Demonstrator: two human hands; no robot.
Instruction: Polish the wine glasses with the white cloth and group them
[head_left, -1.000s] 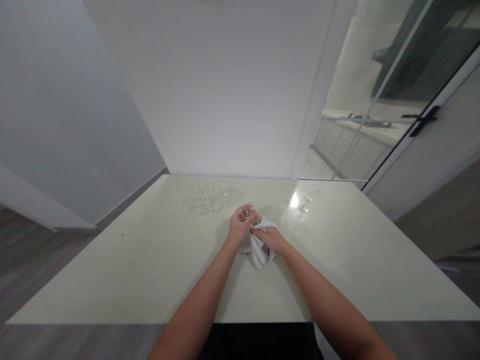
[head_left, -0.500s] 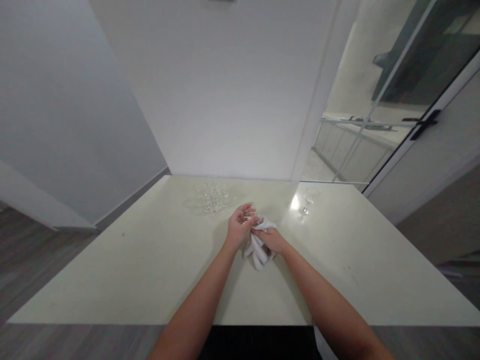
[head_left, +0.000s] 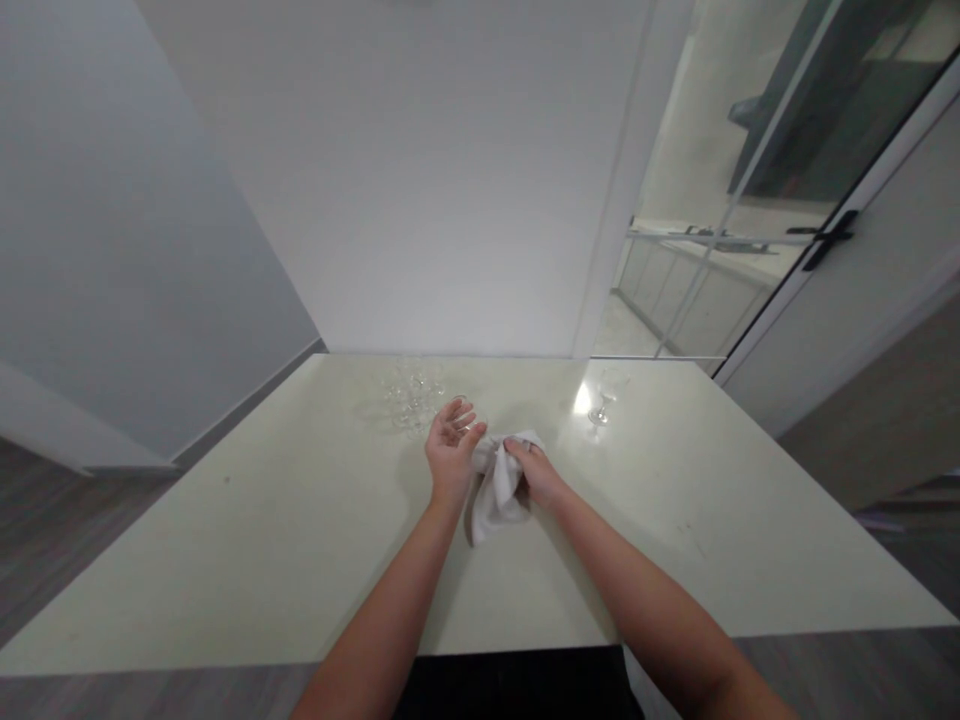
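A clear glass seems to be getting a wipe

The left hand is curling loosely around the clear glass, above the near middle of the table. The right hand is gripping a white cloth, which is hanging down in folds. The cloth's top is lying just beside the left thumb; fingers and cloth are hiding where it may be touching the glass.

More glasses are standing close together past the left hand. One stemmed glass is standing alone on the right, well apart.

The step looks like rubbing the glass. The next move is probably calling for a soft, steady left hold and light cloth pressing.
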